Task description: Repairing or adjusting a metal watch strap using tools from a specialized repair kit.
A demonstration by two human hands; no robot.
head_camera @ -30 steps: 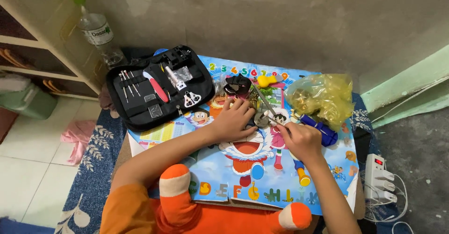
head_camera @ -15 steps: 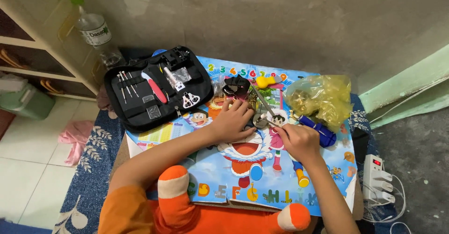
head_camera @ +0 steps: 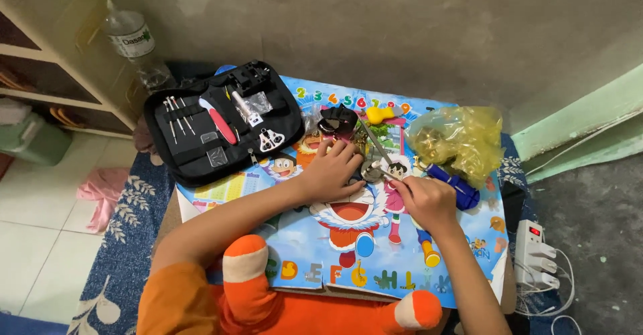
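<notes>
Two hands are working over a cartoon mat (head_camera: 321, 268) in the head view (the only view supplied). The left hand (head_camera: 330, 172) is lying palm-down on the mat, fingers bent and pressing beside a small round metal part (head_camera: 370, 170); whether the fingers are actually gripping the part cannot be told. The right hand (head_camera: 424, 201) is closed in a narrow pinch around a thin tool (head_camera: 390, 174), whose tip is meeting the metal part. The part is sitting on the mat between the two hands, near the mat's centre.

Just right of the right hand, a blue tool (head_camera: 453, 183) is lying on the mat, partly under a yellow bag (head_camera: 457, 139). Tweezers (head_camera: 375, 142) are lying above the metal part, pointing toward a dark pouch (head_camera: 337, 119) and a yellow piece (head_camera: 379, 115) near the mat's top edge.

A black case (head_camera: 221, 124) is lying open at the mat's upper-left corner, holding a red-handled tool (head_camera: 218, 121) and a row of thin drivers (head_camera: 176, 115). A bottle (head_camera: 132, 40) is standing behind the case against the wall. A power strip (head_camera: 534, 253) is lying on the floor at the right.
</notes>
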